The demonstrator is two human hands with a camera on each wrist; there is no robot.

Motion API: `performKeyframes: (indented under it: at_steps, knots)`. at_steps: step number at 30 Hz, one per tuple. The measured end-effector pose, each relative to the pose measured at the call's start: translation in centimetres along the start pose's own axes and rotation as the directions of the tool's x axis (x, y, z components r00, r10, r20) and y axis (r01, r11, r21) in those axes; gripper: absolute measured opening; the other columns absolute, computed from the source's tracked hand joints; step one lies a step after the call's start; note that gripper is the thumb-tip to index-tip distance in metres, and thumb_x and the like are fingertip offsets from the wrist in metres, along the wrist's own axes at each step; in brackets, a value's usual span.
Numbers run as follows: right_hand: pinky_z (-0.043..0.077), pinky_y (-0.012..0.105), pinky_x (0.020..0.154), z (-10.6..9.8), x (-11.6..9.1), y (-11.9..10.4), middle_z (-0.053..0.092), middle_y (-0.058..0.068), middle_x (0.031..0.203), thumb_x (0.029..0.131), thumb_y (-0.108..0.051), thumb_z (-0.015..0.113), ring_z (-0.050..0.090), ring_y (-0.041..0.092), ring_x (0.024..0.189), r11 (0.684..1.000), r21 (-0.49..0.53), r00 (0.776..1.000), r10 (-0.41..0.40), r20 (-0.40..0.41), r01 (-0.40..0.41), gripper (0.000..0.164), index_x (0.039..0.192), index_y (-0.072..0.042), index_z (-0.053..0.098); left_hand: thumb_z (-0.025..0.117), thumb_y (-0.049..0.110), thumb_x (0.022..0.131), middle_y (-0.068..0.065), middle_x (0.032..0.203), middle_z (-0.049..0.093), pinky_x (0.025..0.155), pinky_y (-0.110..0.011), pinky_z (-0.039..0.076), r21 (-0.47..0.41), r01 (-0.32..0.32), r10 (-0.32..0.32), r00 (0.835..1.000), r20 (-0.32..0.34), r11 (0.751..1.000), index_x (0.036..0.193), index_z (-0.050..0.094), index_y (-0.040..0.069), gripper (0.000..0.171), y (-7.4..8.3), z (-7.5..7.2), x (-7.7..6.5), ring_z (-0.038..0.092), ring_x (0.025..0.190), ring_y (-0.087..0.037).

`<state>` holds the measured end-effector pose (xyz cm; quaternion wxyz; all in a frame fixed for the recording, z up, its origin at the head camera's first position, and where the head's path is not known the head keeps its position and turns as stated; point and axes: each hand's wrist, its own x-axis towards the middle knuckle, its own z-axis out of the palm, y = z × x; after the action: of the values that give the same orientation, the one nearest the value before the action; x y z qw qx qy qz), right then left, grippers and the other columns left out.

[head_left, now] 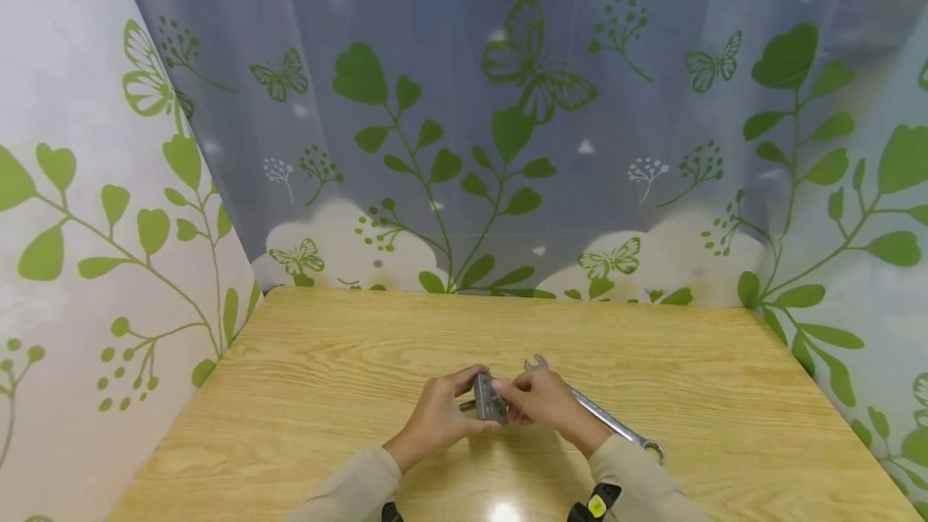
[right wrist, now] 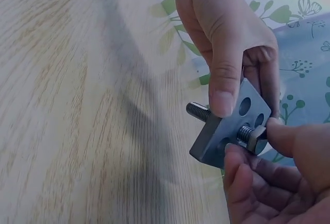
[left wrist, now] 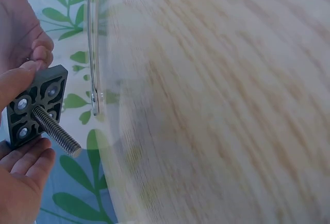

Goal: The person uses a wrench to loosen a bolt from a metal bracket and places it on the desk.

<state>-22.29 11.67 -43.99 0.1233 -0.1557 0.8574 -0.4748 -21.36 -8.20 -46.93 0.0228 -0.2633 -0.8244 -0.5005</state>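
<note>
Above the near middle of the worktop (head_left: 326, 393), the left hand (head_left: 444, 409) grips a grey drilled plate (right wrist: 232, 125) by its edges. The right hand (head_left: 542, 401) pinches a hex bolt (right wrist: 256, 141) by its head; it runs through the plate, threaded end jutting left. A combination wrench (head_left: 612, 420) lies to the right.

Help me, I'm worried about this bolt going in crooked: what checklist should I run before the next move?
1. Gray plate held: ok; the left hand grips it by opposite edges.
2. Hex bolt controlled: ok; the right hand pinches its head.
3. Bolt through plate: ok; a threaded end sticks out on the other side.
4. Head seated: not ok; thread shows between head and plate.
5. Thread fit inside the plate: cannot tell; hidden.
6. Combination wrench nearby: ok; it lies on the wooden table by the right hand.
</note>
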Motion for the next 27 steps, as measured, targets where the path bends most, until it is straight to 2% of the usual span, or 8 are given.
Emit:
performKeyframes:
  at_steps: [5,7,11,14,18,22,27]
  knots:
    - [0.058,0.032,0.066,-0.12,0.17,0.22,0.069,0.004,0.083,0.089,-0.026,0.069,0.065,0.017,0.075,0.993,-0.043,0.994,-0.107,0.001,0.107,0.024,0.096,-0.003,0.071,0.086,0.012,0.071,-0.02,0.126,0.06,0.091,-0.038,0.054,-0.006,0.01,-0.01,1.0,0.007,1.0,0.132,0.053,-0.001,0.07,-0.02,-0.11,-0.04,0.061,0.113,-0.033]
    - [0.058,0.03,0.07,-0.22,0.23,0.3,0.069,0.005,0.092,0.086,-0.017,0.072,0.065,0.017,0.081,0.986,-0.058,0.987,-0.158,0.003,0.158,0.022,0.104,-0.004,0.071,0.085,0.013,0.071,-0.02,0.126,0.06,0.091,-0.038,0.054,-0.012,0.013,-0.013,1.0,0.008,1.0,0.132,0.053,-0.001,0.07,-0.05,-0.17,-0.03,0.061,0.113,-0.033]
    - [0.058,0.03,0.074,-0.25,0.26,0.3,0.068,0.009,0.101,0.083,-0.003,0.072,0.065,0.019,0.087,0.974,-0.071,0.977,-0.215,0.004,0.214,0.023,0.106,-0.004,0.071,0.085,0.014,0.072,-0.02,0.127,0.06,0.09,-0.036,0.055,-0.026,0.019,-0.019,1.0,0.009,0.999,0.132,0.053,-0.001,0.07,-0.07,-0.25,-0.06,0.06,0.113,-0.034]
    - [0.058,0.028,0.076,-0.16,0.19,0.17,0.067,0.01,0.103,0.083,0.001,0.071,0.065,0.02,0.09,0.97,-0.073,0.973,-0.231,-0.001,0.23,0.022,0.105,-0.004,0.071,0.085,0.014,0.072,-0.02,0.127,0.06,0.09,-0.036,0.055,-0.027,0.024,-0.024,1.0,0.007,0.999,0.132,0.053,0.0,0.07,-0.03,-0.28,-0.07,0.06,0.113,-0.034]
    - [0.058,0.03,0.076,-0.1,0.09,0.06,0.068,0.011,0.104,0.084,-0.002,0.071,0.066,0.021,0.09,0.97,-0.074,0.973,-0.23,-0.002,0.23,0.024,0.107,-0.004,0.07,0.085,0.014,0.071,-0.019,0.125,0.061,0.092,-0.039,0.053,-0.007,0.025,-0.025,1.0,0.006,1.0,0.132,0.053,-0.002,0.071,0.02,-0.3,-0.11,0.06,0.114,-0.033]
    - [0.059,0.033,0.076,-0.11,-0.12,0.11,0.069,0.01,0.103,0.089,-0.02,0.069,0.067,0.023,0.09,0.981,-0.072,0.983,-0.182,-0.013,0.181,0.027,0.11,-0.003,0.068,0.086,0.014,0.071,-0.019,0.124,0.062,0.093,-0.04,0.052,0.0,0.024,-0.024,1.0,0.006,1.0,0.132,0.052,-0.003,0.072,-0.08,-0.28,-0.2,0.06,0.114,-0.034]
    - [0.059,0.035,0.06,-0.13,-0.44,0.14,0.069,0.012,0.078,0.098,-0.032,0.055,0.067,0.027,0.068,0.995,-0.048,0.996,-0.086,-0.029,0.085,0.041,0.092,0.006,0.07,0.086,0.014,0.069,-0.019,0.124,0.062,0.093,-0.039,0.053,-0.013,0.028,-0.028,1.0,-0.001,1.0,0.132,0.053,-0.002,0.073,-0.21,-0.16,-0.21,0.06,0.114,-0.034]
